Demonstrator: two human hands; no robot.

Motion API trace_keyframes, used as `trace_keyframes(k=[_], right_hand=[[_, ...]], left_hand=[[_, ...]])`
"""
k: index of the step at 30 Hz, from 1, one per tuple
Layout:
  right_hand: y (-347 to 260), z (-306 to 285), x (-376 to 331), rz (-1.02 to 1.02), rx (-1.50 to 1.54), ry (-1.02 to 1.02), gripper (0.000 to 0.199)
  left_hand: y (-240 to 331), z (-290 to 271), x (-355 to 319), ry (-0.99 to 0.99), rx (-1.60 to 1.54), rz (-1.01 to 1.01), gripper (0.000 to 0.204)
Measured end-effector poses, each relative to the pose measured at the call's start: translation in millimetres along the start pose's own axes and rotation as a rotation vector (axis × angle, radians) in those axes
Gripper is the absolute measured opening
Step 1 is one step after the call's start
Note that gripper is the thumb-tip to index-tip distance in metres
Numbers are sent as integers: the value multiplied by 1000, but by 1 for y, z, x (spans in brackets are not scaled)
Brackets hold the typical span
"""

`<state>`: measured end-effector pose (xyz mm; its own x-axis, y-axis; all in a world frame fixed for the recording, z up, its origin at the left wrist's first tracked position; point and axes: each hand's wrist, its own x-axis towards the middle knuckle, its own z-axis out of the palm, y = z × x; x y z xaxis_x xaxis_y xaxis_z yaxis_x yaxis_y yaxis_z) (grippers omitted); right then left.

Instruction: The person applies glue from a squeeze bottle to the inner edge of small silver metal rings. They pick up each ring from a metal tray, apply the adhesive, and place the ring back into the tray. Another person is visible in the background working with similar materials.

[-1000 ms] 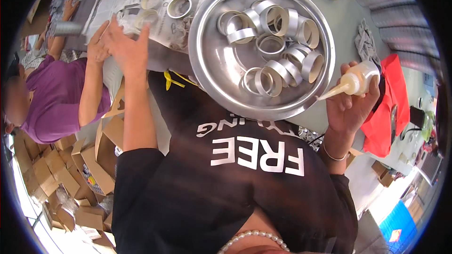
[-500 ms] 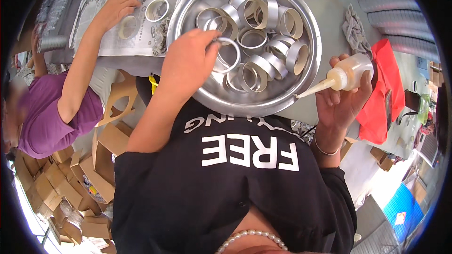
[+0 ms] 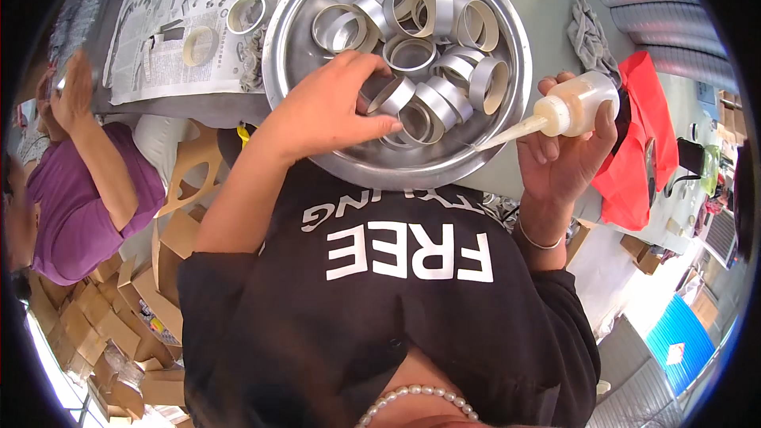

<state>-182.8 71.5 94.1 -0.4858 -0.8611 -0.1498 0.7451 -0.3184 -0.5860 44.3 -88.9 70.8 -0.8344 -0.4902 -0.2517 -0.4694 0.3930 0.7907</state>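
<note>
A round steel basin [image 3: 515, 71] holds a heap of short silver rings [image 3: 410, 54] with pale inner walls. Over the basin's left part, my left hand [image 3: 337, 107] is open, thumb and fingers spread on either side of one silver ring [image 3: 394, 96]; whether they touch it I cannot tell. To the right of the basin, my right hand [image 3: 547, 162] grips a translucent squeeze bottle [image 3: 593, 101]. The bottle lies tilted, its long, narrow nozzle [image 3: 515, 133] pointing left, with the tip over the basin's lower right side.
Newspaper [image 3: 158, 55] on the left of the table bears several rings. A co-worker in a purple top [image 3: 95, 190] sits there, hands raised. Right of the basin are a grey rag [image 3: 588, 40], a red bag [image 3: 638, 143] and stacked silver tubes [image 3: 666, 24]. Cardboard boxes [image 3: 151, 293] lie lower left.
My left hand has let go of the ring it held, and its fingers have spread. The bottle stays in my right hand. The co-worker's arm has drawn back from the newspaper.
</note>
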Motion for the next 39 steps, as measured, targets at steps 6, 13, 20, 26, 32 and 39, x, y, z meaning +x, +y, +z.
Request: trace_keyframes(k=[6, 13, 20, 26, 32, 39], right_hand=[[2, 0, -3, -21, -8, -22, 54], [4, 2, -5, -55, -26, -8, 53], [4, 2, -6, -70, -29, -28, 52], [3, -2, -9, -161, -83, -9, 56], [7, 3, -25, -705, -704, -105, 61], [7, 20, -31, -866, -982, -670, 74]], left_hand=[[5, -6, 15, -265, -227, -254, 60], [-1, 10, 14, -75, -345, -73, 73], [7, 13, 19, -90, -360, -205, 70], [19, 10, 5, -18, -596, -160, 71], [32, 15, -23, -93, -1249, -158, 63], [26, 26, -37, -295, -1486, -271, 63]])
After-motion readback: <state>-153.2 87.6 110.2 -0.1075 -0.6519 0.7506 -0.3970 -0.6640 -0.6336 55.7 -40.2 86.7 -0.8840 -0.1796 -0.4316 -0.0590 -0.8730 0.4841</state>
